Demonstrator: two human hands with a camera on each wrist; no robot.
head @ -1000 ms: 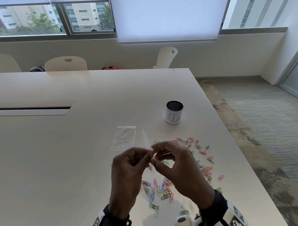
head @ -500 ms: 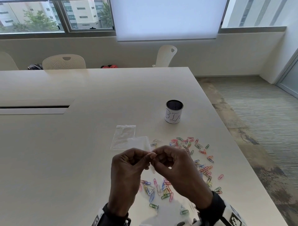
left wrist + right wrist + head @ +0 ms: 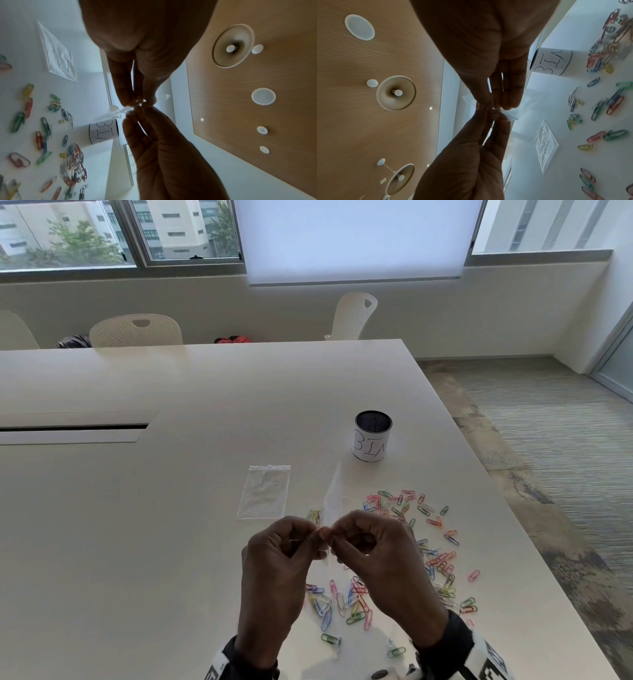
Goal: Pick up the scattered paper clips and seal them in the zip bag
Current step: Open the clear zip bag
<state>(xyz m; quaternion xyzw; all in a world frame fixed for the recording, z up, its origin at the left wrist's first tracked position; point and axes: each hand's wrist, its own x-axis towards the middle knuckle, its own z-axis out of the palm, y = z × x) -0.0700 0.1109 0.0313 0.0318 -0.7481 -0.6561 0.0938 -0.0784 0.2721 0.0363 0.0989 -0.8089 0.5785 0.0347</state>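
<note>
A clear zip bag (image 3: 331, 501) stands edge-on above the table, pinched at its lower end between both hands. My left hand (image 3: 313, 537) and right hand (image 3: 339, 537) meet fingertip to fingertip on it. The left wrist view shows my left hand (image 3: 135, 100) pinching the bag's edge (image 3: 122, 110) against the right hand's fingertips (image 3: 137, 115). In the right wrist view my right hand (image 3: 496, 105) pinches the bag (image 3: 523, 106). Several coloured paper clips (image 3: 404, 508) lie scattered on the white table (image 3: 171, 542), more under my hands (image 3: 342, 601).
A second clear zip bag (image 3: 263, 491) lies flat on the table left of my hands. A cup labelled BIN (image 3: 372, 436) stands behind the clips. The table's right edge (image 3: 534, 542) drops to carpet. White chairs (image 3: 137, 332) stand at the far side.
The held bag swung flat toward the left half a second ago and now stands edge-on again. Both hands stayed together in the same place.
</note>
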